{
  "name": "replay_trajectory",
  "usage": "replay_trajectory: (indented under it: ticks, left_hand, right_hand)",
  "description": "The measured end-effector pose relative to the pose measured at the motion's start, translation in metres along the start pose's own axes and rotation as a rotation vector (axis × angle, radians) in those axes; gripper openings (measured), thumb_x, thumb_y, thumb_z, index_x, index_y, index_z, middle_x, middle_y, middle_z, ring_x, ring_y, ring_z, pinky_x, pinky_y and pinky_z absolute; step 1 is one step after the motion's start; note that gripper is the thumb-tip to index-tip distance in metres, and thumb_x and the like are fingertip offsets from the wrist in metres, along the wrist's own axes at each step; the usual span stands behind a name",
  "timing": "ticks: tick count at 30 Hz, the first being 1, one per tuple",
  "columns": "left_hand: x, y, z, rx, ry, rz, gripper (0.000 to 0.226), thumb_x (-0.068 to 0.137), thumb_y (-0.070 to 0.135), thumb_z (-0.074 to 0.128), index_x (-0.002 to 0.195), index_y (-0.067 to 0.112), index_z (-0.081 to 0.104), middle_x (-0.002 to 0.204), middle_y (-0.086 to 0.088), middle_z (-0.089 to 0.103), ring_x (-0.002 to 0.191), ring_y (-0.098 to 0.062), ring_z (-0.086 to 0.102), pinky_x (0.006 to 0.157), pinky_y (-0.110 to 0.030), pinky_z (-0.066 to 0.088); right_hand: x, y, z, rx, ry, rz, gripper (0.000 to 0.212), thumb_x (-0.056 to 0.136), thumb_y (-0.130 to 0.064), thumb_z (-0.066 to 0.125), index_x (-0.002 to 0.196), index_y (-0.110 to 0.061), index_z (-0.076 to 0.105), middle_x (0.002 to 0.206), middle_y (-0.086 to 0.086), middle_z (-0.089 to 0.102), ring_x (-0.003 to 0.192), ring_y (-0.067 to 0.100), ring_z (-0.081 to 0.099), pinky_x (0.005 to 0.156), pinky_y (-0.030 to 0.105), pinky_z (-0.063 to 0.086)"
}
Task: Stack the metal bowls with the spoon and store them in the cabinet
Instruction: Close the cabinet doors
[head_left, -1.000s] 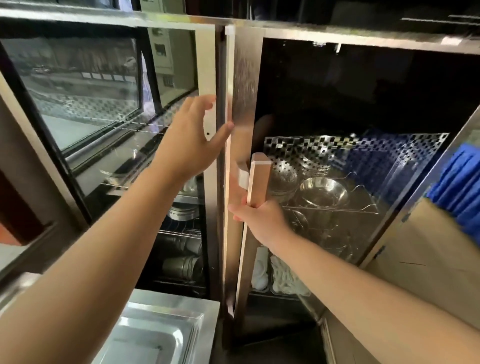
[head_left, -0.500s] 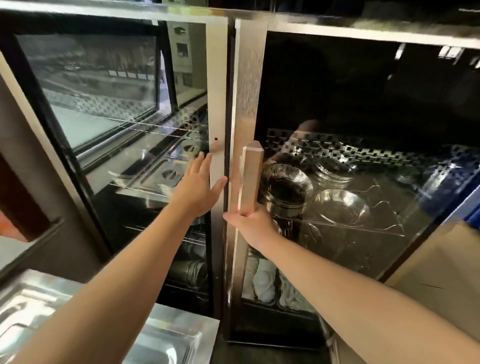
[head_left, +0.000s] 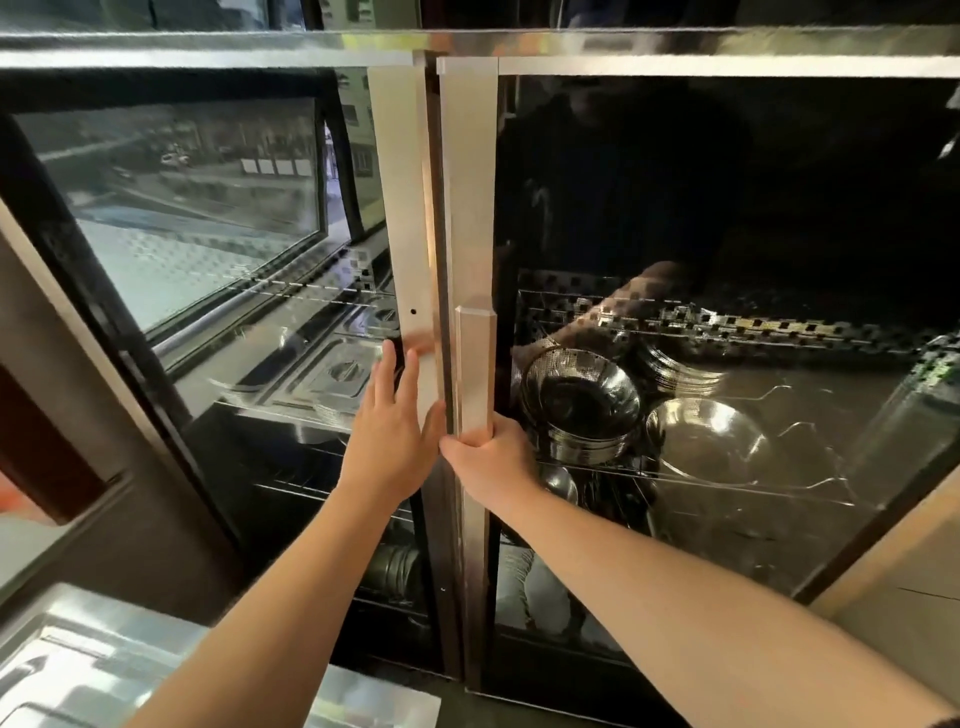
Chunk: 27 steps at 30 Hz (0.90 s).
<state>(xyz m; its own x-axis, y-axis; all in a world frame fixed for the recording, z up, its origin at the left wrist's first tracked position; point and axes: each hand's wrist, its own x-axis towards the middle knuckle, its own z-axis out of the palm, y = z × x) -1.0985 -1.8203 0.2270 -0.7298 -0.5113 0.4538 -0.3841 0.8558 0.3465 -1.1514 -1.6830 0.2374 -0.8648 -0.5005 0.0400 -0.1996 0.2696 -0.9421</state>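
Metal bowls (head_left: 582, 410) shelved inside the cabinet (head_left: 467, 182)
They sit stacked upright behind the right glass door, a single shallow bowl (head_left: 709, 441) just right.

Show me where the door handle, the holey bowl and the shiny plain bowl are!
door handle (head_left: 474, 364), head view, on its flat front face.
holey bowl (head_left: 576, 396), head view, on its dark inside.
shiny plain bowl (head_left: 709, 441), head view, on its inner bottom.
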Motion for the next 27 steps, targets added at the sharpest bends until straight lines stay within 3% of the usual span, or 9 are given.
replay_trajectory:
  ticks: [6, 11, 14, 20, 27]
  left_hand:
    - [-0.005, 0.006, 0.000, -0.045, 0.025, 0.000, 0.067, 0.104, 0.043, 0.033, 0.161, 0.022, 0.007, 0.170, -0.004, -0.002, 0.156, -0.030, 0.005, 0.119, -0.044, 0.013]
    - [-0.005, 0.009, 0.000, -0.005, 0.050, 0.017, 0.065, 0.103, 0.033, 0.040, 0.160, 0.013, 0.015, 0.169, -0.013, 0.006, 0.154, -0.035, 0.012, 0.122, -0.052, 0.025]
    - [-0.004, 0.007, -0.001, 0.023, 0.046, 0.026, 0.066, 0.102, 0.032, 0.044, 0.159, 0.012, 0.018, 0.168, -0.015, 0.010, 0.152, -0.038, 0.018, 0.118, -0.056, 0.033]
    - [-0.008, 0.009, -0.006, 0.046, 0.051, 0.037, 0.068, 0.101, 0.033, 0.048, 0.160, 0.014, 0.018, 0.169, -0.015, 0.011, 0.152, -0.038, 0.021, 0.116, -0.057, 0.035]
    - [-0.008, 0.009, -0.018, 0.071, -0.001, 0.045, 0.078, 0.097, 0.041, 0.054, 0.161, 0.019, 0.015, 0.170, -0.012, 0.006, 0.153, -0.038, 0.020, 0.119, -0.054, 0.030]
  right_hand:
    - [0.007, 0.002, 0.001, -0.011, 0.020, -0.046, 0.033, 0.079, -0.029, 0.075, 0.051, -0.029, 0.058, 0.045, -0.021, 0.058, 0.055, 0.007, 0.060, 0.054, 0.024, 0.045]
    - [0.018, -0.001, 0.002, 0.008, 0.067, -0.065, 0.022, 0.077, -0.031, 0.074, 0.057, -0.030, 0.064, 0.054, -0.014, 0.063, 0.068, 0.019, 0.072, 0.064, 0.036, 0.062]
    - [0.021, 0.000, 0.004, 0.012, 0.071, -0.083, 0.020, 0.074, -0.034, 0.071, 0.055, -0.030, 0.065, 0.052, -0.014, 0.064, 0.066, 0.017, 0.073, 0.064, 0.038, 0.064]
    - [0.018, -0.003, 0.005, 0.016, 0.067, -0.082, 0.019, 0.070, -0.041, 0.067, 0.056, -0.053, 0.067, 0.052, -0.024, 0.065, 0.057, 0.007, 0.068, 0.052, 0.024, 0.050]
    - [0.018, -0.004, 0.000, -0.064, 0.011, -0.037, 0.028, 0.077, -0.042, 0.072, 0.050, -0.046, 0.067, 0.046, -0.022, 0.062, 0.054, 0.008, 0.066, 0.053, 0.022, 0.046]
